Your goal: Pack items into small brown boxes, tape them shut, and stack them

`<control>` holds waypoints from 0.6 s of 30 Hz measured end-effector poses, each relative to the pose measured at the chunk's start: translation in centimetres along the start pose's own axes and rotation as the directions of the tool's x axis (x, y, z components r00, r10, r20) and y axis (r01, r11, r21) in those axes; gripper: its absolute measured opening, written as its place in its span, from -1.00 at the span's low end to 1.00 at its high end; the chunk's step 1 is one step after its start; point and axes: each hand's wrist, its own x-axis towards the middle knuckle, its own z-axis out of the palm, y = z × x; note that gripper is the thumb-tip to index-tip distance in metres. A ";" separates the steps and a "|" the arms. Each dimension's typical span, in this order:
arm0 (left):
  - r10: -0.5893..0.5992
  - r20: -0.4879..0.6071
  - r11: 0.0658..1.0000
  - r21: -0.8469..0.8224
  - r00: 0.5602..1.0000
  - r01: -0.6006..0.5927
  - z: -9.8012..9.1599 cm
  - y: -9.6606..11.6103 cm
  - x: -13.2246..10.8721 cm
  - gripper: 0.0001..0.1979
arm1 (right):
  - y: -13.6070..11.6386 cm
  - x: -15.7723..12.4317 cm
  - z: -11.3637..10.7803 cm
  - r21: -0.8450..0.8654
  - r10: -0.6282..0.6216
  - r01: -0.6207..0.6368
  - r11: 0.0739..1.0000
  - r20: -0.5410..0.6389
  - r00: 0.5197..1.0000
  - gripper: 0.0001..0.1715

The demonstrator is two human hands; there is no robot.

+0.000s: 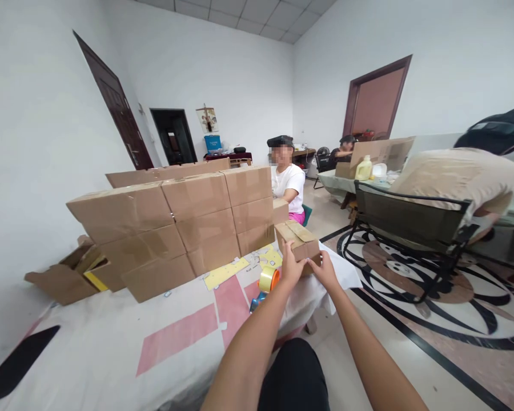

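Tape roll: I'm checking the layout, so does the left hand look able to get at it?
Probably yes: the tape roll lies beside the left hand, nothing visible between, though that hand must first leave the box.

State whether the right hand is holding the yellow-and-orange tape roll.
No, the bare right hand is on the small brown cardboard box.

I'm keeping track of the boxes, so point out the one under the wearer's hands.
The cardboard box right of the stacked boxes, by the white cloth: it alone has the left hand and right hand on it.
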 end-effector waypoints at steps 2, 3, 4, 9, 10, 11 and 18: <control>-0.033 0.015 0.999 0.011 0.999 0.033 1.7 -1.8 0.9 -0.28 | 2.8 -0.1 0.8 0.024 0.064 -0.064 0.998 -0.005 0.998 -0.42; -0.045 0.018 0.999 0.017 0.999 0.045 2.1 -2.5 1.4 -0.28 | 3.7 -0.4 1.3 0.026 0.076 -0.076 0.997 -0.012 0.997 -0.39; -0.056 0.018 0.998 0.022 0.998 0.056 2.4 -3.1 1.9 -0.27 | 4.3 -0.8 1.8 0.008 0.078 -0.077 0.997 -0.031 0.997 -0.35; -0.157 -0.030 0.987 0.028 0.987 0.158 3.3 -4.2 5.6 -0.24 | 5.0 -2.0 2.9 -0.187 0.081 -0.102 0.977 -0.116 0.990 -0.21; -0.181 -0.038 0.983 0.023 0.983 0.181 3.6 -4.0 6.4 -0.24 | 5.0 -2.0 2.9 -0.210 0.085 -0.107 0.972 -0.114 0.990 -0.24; -0.202 -0.044 0.979 0.015 0.978 0.203 3.9 -3.7 7.1 -0.23 | 5.0 -2.0 2.9 -0.227 0.084 -0.108 0.968 -0.112 0.990 -0.27; -0.175 -0.039 0.984 -0.043 0.984 0.174 -0.5 2.5 5.7 -0.31 | 3.8 -2.1 2.1 -0.150 0.113 -0.147 0.978 -0.217 0.970 -0.62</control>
